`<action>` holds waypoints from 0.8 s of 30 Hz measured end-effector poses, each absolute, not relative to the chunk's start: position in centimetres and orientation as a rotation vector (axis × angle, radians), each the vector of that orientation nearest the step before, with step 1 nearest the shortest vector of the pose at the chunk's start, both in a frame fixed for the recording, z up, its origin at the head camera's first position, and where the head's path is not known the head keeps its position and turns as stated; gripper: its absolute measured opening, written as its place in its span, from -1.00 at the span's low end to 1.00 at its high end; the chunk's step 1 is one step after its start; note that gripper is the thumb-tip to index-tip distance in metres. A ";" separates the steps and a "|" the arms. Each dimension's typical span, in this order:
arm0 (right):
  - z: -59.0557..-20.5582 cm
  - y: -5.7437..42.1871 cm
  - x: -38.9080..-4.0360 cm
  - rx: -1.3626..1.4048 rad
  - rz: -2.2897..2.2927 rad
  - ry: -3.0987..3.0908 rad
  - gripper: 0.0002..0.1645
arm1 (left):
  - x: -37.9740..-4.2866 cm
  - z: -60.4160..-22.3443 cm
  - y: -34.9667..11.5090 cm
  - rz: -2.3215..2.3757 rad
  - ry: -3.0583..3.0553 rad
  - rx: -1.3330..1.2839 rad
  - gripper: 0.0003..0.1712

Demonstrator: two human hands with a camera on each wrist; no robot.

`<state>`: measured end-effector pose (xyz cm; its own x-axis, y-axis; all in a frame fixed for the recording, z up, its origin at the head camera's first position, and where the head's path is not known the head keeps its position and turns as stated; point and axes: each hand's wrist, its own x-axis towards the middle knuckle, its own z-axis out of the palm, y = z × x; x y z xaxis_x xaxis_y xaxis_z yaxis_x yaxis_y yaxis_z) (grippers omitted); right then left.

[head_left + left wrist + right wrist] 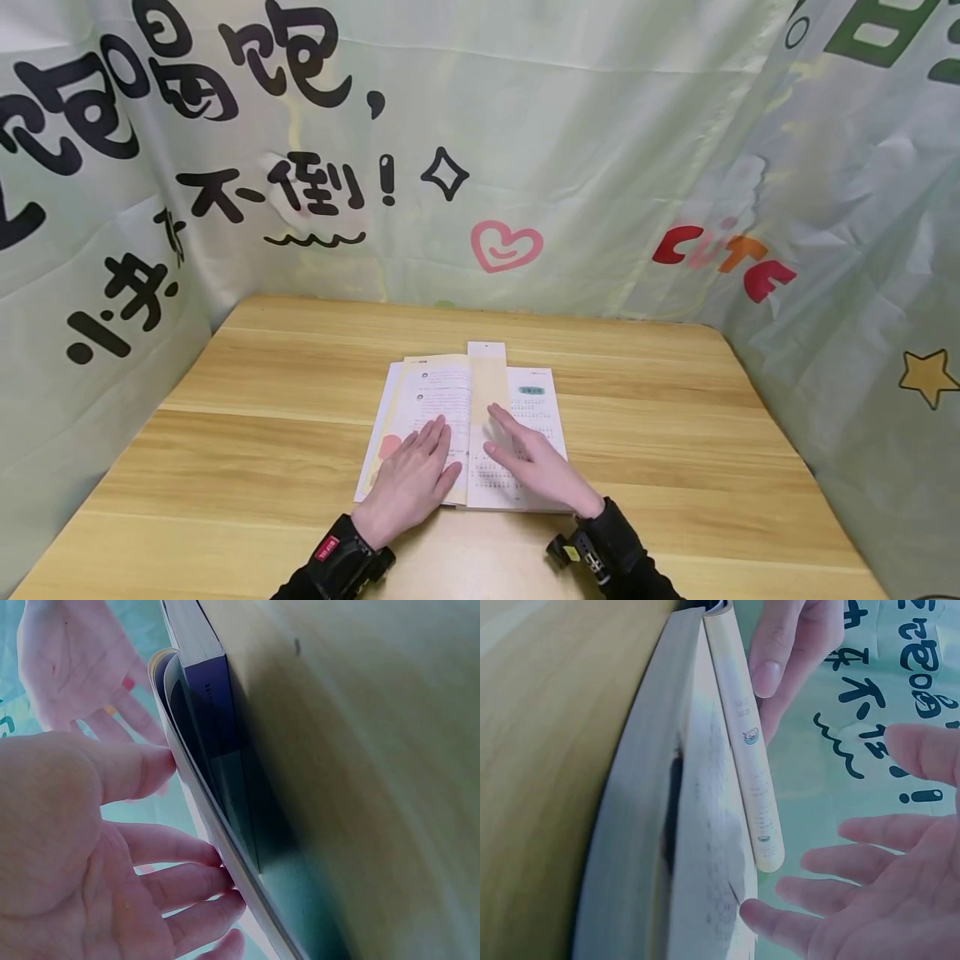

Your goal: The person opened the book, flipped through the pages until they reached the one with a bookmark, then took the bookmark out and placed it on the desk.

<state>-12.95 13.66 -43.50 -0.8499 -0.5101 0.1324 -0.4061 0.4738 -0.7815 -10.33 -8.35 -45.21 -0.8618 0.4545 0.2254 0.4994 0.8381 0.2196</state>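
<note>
An open book (442,396) lies on the table, printed text on both pages. A pale strip like a bookmark (487,379) lies along the right page beside the spine, its white end sticking out past the top edge. My left hand (412,475) rests flat on the left page, fingers straight; in the left wrist view its fingertips (217,889) touch the page. Over the right page is my right hand (543,467), fingers spread and holding nothing. In the right wrist view its little finger (776,919) is at the page surface; whether it touches, I cannot tell.
The wooden table (660,433) extends around the book on all sides. A pale green cloth (585,150) with writing and drawings hangs behind and at both sides. Each wrist carries a black strap with a small device (588,554).
</note>
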 end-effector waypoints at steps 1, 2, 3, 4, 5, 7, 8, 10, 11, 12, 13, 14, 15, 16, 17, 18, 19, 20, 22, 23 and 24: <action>-43.4 13.7 -13.0 -0.804 -1.330 2.596 -0.22 | -10.3 -45.2 -8.4 -0.406 -2.851 -0.746 -0.38; -43.4 13.7 -13.0 -0.798 -1.333 2.600 -0.22 | -10.3 -45.2 -8.4 -0.405 -2.851 -0.747 -0.38; -43.3 13.7 -13.1 -0.789 -1.342 2.600 -0.22 | -10.3 -45.2 -8.4 -0.406 -2.851 -0.747 -0.38; -43.2 13.7 -13.1 -0.777 -1.350 2.599 -0.22 | -10.3 -45.2 -8.4 -0.406 -2.849 -0.747 -0.38; -43.0 13.7 -13.2 -0.765 -1.360 2.597 -0.22 | -10.3 -45.1 -8.4 -0.407 -2.848 -0.747 -0.38; -42.7 13.7 -13.4 -0.747 -1.377 2.596 -0.22 | -10.3 -45.1 -8.4 -0.408 -2.848 -0.747 -0.38; -42.6 13.7 -13.4 -0.733 -1.386 2.592 -0.23 | -10.3 -45.2 -8.4 -0.408 -2.849 -0.747 -0.38; -42.3 13.7 -13.6 -0.709 -1.408 2.586 -0.24 | -10.3 -45.1 -8.4 -0.408 -2.850 -0.748 -0.38; -42.1 13.7 -13.7 -0.695 -1.417 2.586 -0.25 | -10.3 -45.1 -8.4 -0.408 -2.850 -0.748 -0.38; -41.9 13.7 -13.9 -0.681 -1.427 2.585 -0.25 | -10.3 -45.1 -8.4 -0.409 -2.852 -0.747 -0.38; -41.8 13.7 -14.0 -0.667 -1.432 2.588 -0.25 | -10.3 -45.1 -8.4 -0.408 -2.853 -0.748 -0.37; -41.6 13.6 -14.1 -0.650 -1.438 2.591 -0.25 | -10.3 -45.1 -8.4 -0.408 -2.855 -0.747 -0.37; -41.4 13.6 -14.3 -0.632 -1.438 2.600 -0.25 | -10.3 -45.1 -8.4 -0.409 -2.856 -0.748 -0.37; -41.3 13.6 -14.5 -0.613 -1.439 2.606 -0.25 | -10.3 -45.1 -8.4 -0.412 -2.859 -0.748 -0.37; -41.1 13.6 -14.6 -0.597 -1.438 2.614 -0.25 | -10.3 -45.1 -8.4 -0.412 -2.862 -0.750 -0.37; -41.0 13.6 -14.8 -0.578 -1.436 2.617 -0.24 | -10.3 -45.1 -8.4 -0.412 -2.864 -0.751 -0.37; -40.9 13.6 -15.0 -0.563 -1.438 2.614 -0.23 | -10.3 -45.1 -8.4 -0.413 -2.866 -0.752 -0.37; -40.8 13.6 -15.2 -0.547 -1.442 2.608 -0.22 | -10.3 -45.1 -8.4 -0.413 -2.868 -0.752 -0.37; -40.6 13.6 -15.7 -0.518 -1.455 2.593 -0.21 | -10.3 -45.1 -8.4 -0.414 -2.871 -0.752 -0.37; -40.5 13.6 -16.0 -0.500 -1.457 2.587 -0.21 | -10.3 -45.1 -8.4 -0.411 -2.872 -0.751 -0.37; -40.5 13.7 -16.3 -0.487 -1.458 2.580 -0.21 | -10.4 -45.1 -8.4 -0.411 -2.872 -0.749 -0.37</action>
<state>-16.28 13.67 -40.49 -0.9381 -0.3443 0.0383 -0.2105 0.4788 -0.8523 -10.36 -8.42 -45.09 -0.8652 0.4568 0.2069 0.4965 0.8382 0.2256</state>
